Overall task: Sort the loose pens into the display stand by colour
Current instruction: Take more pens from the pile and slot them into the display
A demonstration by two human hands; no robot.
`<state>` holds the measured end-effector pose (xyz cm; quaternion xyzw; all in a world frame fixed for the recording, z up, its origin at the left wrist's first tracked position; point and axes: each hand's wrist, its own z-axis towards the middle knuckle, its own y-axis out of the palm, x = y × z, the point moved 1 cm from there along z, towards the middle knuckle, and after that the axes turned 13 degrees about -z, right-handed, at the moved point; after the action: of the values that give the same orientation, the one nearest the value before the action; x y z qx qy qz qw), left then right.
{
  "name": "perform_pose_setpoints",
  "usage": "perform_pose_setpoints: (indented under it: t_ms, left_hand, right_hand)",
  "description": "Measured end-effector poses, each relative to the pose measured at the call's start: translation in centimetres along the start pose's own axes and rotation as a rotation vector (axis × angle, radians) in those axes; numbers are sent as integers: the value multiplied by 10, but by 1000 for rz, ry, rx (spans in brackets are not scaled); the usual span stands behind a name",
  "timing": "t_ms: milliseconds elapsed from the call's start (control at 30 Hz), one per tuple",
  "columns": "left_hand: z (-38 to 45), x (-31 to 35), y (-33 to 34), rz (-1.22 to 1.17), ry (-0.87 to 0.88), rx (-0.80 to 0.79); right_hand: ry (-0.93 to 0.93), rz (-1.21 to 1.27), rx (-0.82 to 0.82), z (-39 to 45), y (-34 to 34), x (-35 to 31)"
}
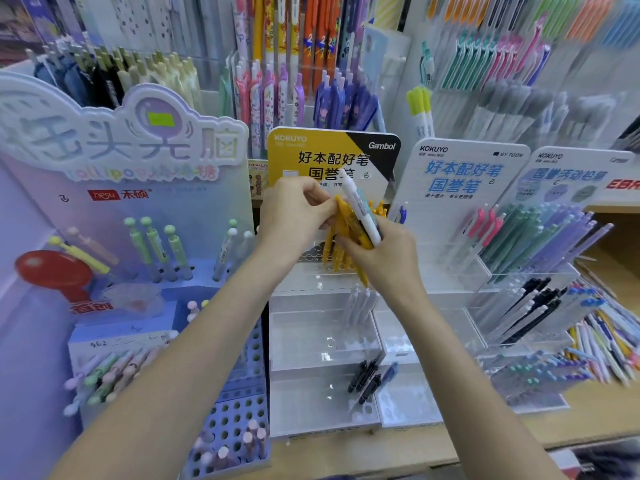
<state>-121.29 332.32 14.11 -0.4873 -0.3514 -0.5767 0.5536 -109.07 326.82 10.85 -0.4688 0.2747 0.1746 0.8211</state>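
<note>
Both hands meet above the display stand: my right hand grips a bundle of yellow pens and one white pen. My left hand, just beside it, pinches a yellow pen's top end.

wood surface: clear tiered display stand centre, blue peg-hole stand left, loose pens heaped right
</note>
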Motion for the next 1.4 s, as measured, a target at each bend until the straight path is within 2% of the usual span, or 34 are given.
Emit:
perform_pose_setpoints:
  t_ms: [100,133,200,300,433,533,633,767,1000,1067,1133,1200,1267,1300,1333,1400]
  left_hand:
    - [1,-1,-6,-123,43,-38]
    - [1,-7,-9,-87,61,-57]
    - [0,-29,-15,178,56,-119]
    - [-4,-58,-13,665,81,-228]
    - [-3,-70,1,825,163,-305]
    - [-3,-83,0,853,108,-379]
    - [-8,-93,-6,757,104,-378]
    - [-9,-93,-9,691,140,-351]
    - [-11,-93,-11,610,141,-348]
    - [-10,-91,-14,571,87,-369]
    - [-9,-84,-17,427,6,-355]
    - [-10,-68,-18,127,-47,-293]
    - [-13,-50,-16,-234,-112,-258]
    - [-16,-43,-15,-377,-172,-265]
    - [-17,-40,-14,-478,-236,-271]
    - [-19,-37,-14,-564,-333,-267]
  right_hand:
    - [49,4,63,5,-3,-2]
    - [72,23,87,6,-6,-2]
    - [111,47,128,10,-7,-2]
    - [120,-59,152,13,3,-2]
    - [50,-228,185,12,17,-1]
    - [1,-326,197,9,19,-3]
    - [-33,-441,237,3,24,-8]
    - [71,-594,74,-1,39,-10]
    - [206,-616,12,-6,55,-2]
    - [205,-503,-5,-12,52,4]
    - [218,-245,-21,-16,44,6]
    - [287,109,-141,-18,30,3]
    - [376,497,-354,-20,20,-3]
    - [395,596,-431,-20,16,-6]
    - [385,609,-466,-20,13,-6]
    - [316,468,-438,-20,12,-5]
